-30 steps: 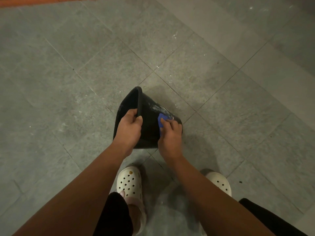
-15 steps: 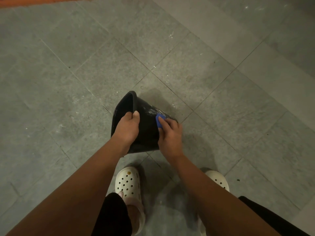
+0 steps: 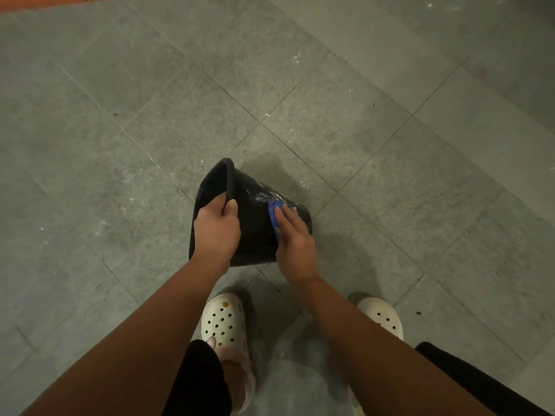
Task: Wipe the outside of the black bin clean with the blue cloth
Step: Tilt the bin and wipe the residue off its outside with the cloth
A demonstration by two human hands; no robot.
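On the black bin, left hand clutches its rim; right hand, flat, presses blue cloth.

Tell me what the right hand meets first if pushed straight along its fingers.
Probably the white smears on the black bin, just beyond the blue cloth under the right hand; then floor.

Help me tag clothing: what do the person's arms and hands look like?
Left forearm and right forearm are bare, no sleeves in view. Left hand and right hand wear no gloves; no watch, bracelet or ring shows.
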